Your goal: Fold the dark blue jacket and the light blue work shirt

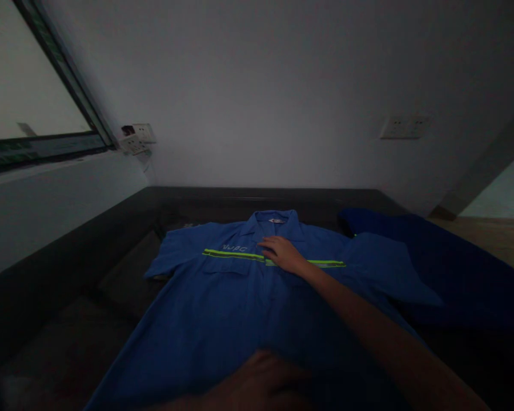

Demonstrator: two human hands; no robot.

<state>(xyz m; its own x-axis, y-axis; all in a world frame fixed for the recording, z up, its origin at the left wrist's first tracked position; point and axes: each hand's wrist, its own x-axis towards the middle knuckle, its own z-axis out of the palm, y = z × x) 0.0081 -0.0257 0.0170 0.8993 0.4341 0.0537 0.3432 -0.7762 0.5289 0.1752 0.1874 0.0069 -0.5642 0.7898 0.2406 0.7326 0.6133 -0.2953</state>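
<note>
A blue short-sleeved work shirt [223,308] lies spread front side up, its collar away from me. A yellow-green reflective strip [233,254] crosses the chest, with pale lettering above it and a flap pocket below. My right hand [282,254] rests on the chest beside the front opening, fingers stretched out and apart, where the strip meets the placket. Low in the picture, over the lower part of the shirt, is my left hand [261,379]. It is dark and smeared by motion, so its fingers cannot be made out.
A dark blue cloth [462,268] lies to the right, partly under the right sleeve. The dark surface has a raised edge [257,195] along the wall. Wall sockets [405,127] are at the right, more sockets [143,133] at the left near a framed window [47,149].
</note>
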